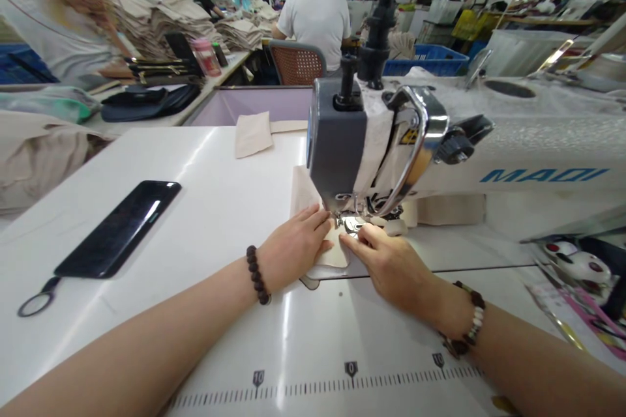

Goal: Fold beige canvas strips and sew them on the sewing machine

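The white desk (220,195) spreads out beneath both hands and well off to the left of them. On it, the sewing machine (467,177), lettered MAQI, looms just beyond the hands and stretches away to the right over them. Farther off, straight ahead past the hands, a person in a white shirt (315,16) sits facing away by a brown chair (297,60), and beyond the left hand, stacks of beige fabric (171,23) are heaped high.

A dark phone (120,229) lies on the desk well to the left of the left hand, its ring strap toward the wearer. The left hand (293,247) lies flat, fingers together and stretched toward the needle area, pressing on cloth. The right hand (398,270) is more bunched, index finger pointing in at the cloth, the others curled; I can't tell whether it pinches anything.

A small loose piece of beige fabric (254,135) rests beyond the left hand, apart from it. The cloth (336,254) being worked, pale beige, sits between the two hands, right at the metal presser foot (353,224); how far it runs beneath the left hand is hidden. Smallest of all, a dark bead bracelet (257,275) circles the left wrist.
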The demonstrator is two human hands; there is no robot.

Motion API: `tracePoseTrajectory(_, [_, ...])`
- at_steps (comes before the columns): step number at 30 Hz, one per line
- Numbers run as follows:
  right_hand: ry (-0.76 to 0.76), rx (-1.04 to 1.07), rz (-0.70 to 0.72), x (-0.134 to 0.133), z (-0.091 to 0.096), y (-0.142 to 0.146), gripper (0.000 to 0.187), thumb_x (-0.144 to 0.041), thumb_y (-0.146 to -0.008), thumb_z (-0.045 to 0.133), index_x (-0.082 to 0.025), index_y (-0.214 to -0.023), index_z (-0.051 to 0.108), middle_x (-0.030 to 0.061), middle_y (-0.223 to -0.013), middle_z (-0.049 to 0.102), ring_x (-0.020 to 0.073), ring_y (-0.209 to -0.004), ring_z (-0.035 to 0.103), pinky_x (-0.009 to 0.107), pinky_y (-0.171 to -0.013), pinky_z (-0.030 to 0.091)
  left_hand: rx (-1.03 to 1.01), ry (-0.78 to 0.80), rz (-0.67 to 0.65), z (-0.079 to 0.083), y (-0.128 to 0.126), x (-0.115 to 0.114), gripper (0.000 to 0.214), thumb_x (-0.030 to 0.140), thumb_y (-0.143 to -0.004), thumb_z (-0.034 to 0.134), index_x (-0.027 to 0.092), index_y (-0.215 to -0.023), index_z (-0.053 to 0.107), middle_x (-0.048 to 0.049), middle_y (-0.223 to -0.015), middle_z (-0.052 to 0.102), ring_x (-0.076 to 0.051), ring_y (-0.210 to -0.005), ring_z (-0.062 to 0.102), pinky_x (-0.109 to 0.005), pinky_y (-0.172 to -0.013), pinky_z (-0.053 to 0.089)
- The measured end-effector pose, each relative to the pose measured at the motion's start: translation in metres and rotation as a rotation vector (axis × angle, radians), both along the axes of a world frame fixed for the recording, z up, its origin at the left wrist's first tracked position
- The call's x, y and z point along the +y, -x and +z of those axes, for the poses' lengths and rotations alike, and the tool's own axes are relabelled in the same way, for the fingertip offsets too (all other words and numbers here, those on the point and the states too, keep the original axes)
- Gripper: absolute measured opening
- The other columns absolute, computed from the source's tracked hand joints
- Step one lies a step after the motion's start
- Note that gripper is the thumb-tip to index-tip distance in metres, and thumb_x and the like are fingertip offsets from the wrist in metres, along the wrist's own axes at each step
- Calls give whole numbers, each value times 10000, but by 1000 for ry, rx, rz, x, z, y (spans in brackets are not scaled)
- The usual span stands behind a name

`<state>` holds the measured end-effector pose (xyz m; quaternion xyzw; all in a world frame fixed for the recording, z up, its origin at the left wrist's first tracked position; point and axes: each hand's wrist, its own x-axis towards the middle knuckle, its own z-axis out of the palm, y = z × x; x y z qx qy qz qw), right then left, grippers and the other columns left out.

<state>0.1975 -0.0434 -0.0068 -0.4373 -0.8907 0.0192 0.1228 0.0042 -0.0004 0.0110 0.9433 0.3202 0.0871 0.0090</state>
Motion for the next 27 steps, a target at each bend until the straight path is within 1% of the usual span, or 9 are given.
tracePoseTrajectory(5, [-27, 12, -2, 0, 0, 1, 408, -25, -770, 424, -142, -1144, 540, 71, -838, 556, 154, -689, 445, 271, -606, 295, -17, -14, 7, -1, 0, 0, 182, 171, -858, 499, 54, -988, 545, -116, -982, 592, -236, -1013, 507, -361, -886, 455])
tracePoseTrajectory(8, [-40, 8, -6, 1, 1, 1, 395, -33, -780, 416, -145, -1138, 543, 67, -822, 552, 151, -670, 437, 272, -593, 291, -11, -7, 10, -2, 0, 0, 190, 175, -858, 500, 55, -999, 541, -117, -992, 590, -237, -1029, 500, -364, -894, 450])
tracePoseTrajectory(11, [-61, 1, -7, 1, 1, 2, 413, -27, -776, 404, -130, -1155, 532, 72, -821, 552, 154, -678, 444, 271, -584, 295, -9, 17, 26, -4, 0, 2, 214, 177, -868, 483, 59, -1041, 528, -126, -1046, 575, -236, -1060, 487, -377, -924, 431])
tracePoseTrajectory(13, [-73, 3, -14, 1, 1, 1, 422, -21, -774, 390, -120, -1162, 526, 79, -832, 553, 153, -680, 447, 270, -576, 296, -8, 24, 39, -4, 1, 1, 228, 179, -874, 469, 60, -1062, 520, -138, -1097, 553, -248, -1098, 465, -409, -955, 404])
tracePoseTrajectory(16, [-77, 26, 46, 0, 2, -1, 320, -61, -819, 370, -129, -1053, 578, 63, -778, 540, 147, -648, 436, 271, -572, 300, 16, 25, -22, -2, 4, -5, 207, 163, -886, 440, 60, -1039, 533, -152, -1143, 528, -253, -1113, 454, -430, -978, 380])
tracePoseTrajectory(18, [-96, 42, 139, -2, 3, -2, 257, -119, -864, 361, -139, -929, 608, 46, -722, 519, 142, -617, 418, 275, -570, 297, 49, 71, -102, 2, 6, -13, 173, 144, -889, 427, 77, -981, 558, -133, -1096, 548, -228, -1053, 493, -387, -937, 422])
tracePoseTrajectory(20, [-118, 58, 197, -4, 4, -3, 270, -158, -891, 346, -140, -858, 614, 41, -695, 506, 139, -597, 403, 278, -565, 293, 74, 131, -153, 6, 7, -20, 159, 132, -890, 422, 102, -932, 573, -101, -1005, 573, -199, -974, 527, -335, -864, 468])
tracePoseTrajectory(22, [-109, 80, 202, -6, 5, -3, 292, -163, -899, 328, -137, -853, 616, 42, -694, 506, 138, -592, 402, 277, -566, 302, 86, 166, -163, 10, 7, -24, 162, 126, -892, 415, 121, -912, 575, -76, -933, 578, -183, -924, 540, -310, -814, 485])
tracePoseTrajectory(27, [-58, 99, 165, -5, 5, -2, 308, -146, -889, 320, -141, -941, 624, 50, -716, 516, 142, -621, 436, 269, -580, 337, 44, 164, -119, 12, 7, -22, 186, 109, -891, 397, 130, -868, 580, -54, -866, 572, -163, -877, 548, -281, -790, 485])
